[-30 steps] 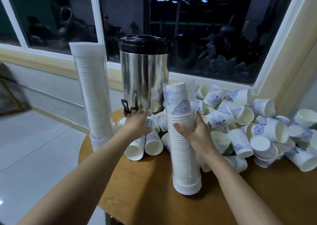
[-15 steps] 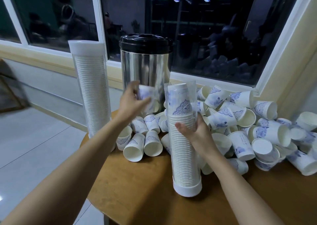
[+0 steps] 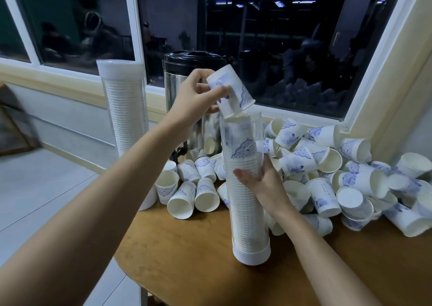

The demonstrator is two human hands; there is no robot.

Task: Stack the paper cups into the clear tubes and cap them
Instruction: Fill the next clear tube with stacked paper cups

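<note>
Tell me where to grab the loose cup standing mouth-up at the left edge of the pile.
Grip the upright cup round its side wall just below the rim, coming down from the near side. Its mouth faces up and bare table lies in front, while lying cups crowd its right and the capped tube stands close on its left.

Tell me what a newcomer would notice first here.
The left hand holds a paper cup mouth-down, tilted, at the open top of the clear tube at centre, which the right hand grips mid-height. Right of it, a heap of loose cups sprawls across the table; a full, capped tube stands at left.
</note>
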